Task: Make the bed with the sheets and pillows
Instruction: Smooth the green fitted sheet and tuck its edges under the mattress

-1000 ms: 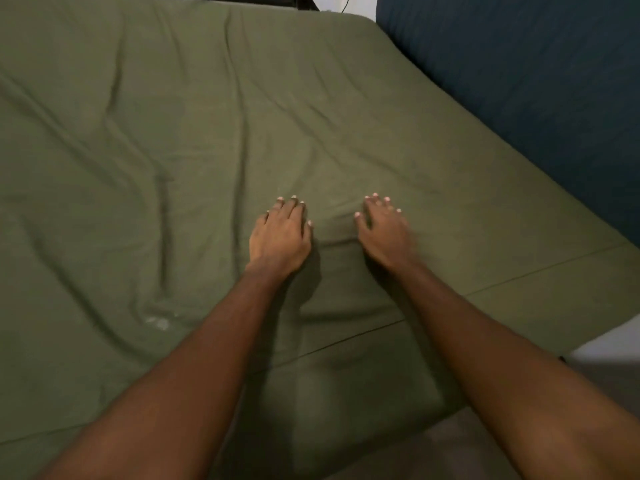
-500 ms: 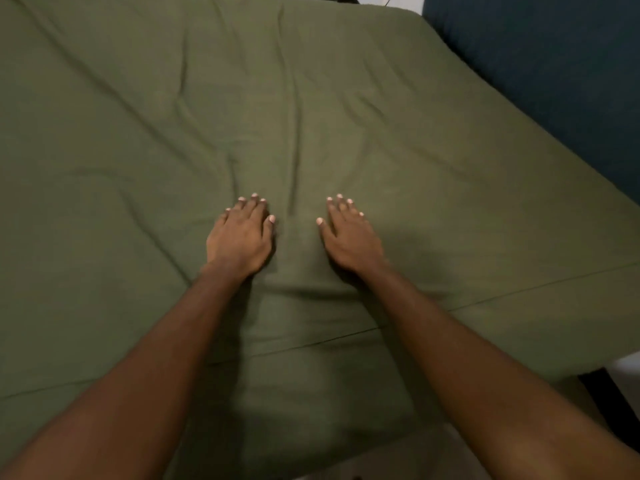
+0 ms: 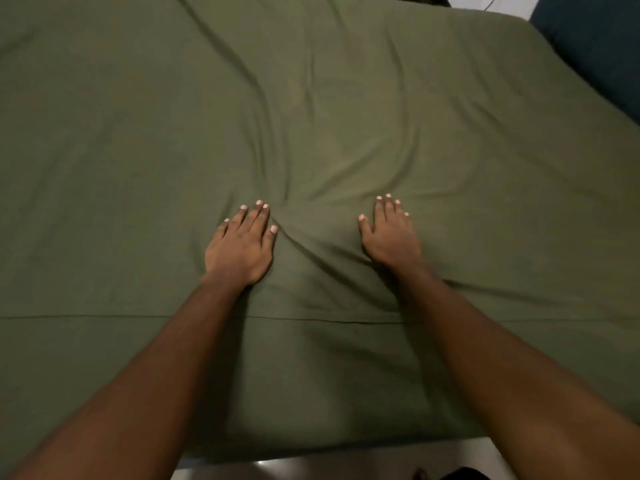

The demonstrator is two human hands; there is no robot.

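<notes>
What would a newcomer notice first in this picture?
The left hand and right hand press flat, fingers straight, on the olive green sheet at the picture's middle. Creases spread from between them toward the far side. A dark blue surface shows at the upper right.

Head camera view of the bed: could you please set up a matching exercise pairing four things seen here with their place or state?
Things:
1. olive-green fabric sheet
2. left hand
3. right hand
4. dark blue surface

Places or states:
A. top right corner of the view, beyond the bed
B. pressed flat on the sheet, on the side farther from the blue
C. spread over the bed, creases running toward the middle
D. pressed flat on the sheet, on the side nearer the blue

Pairs: 1-C, 2-B, 3-D, 4-A
</notes>
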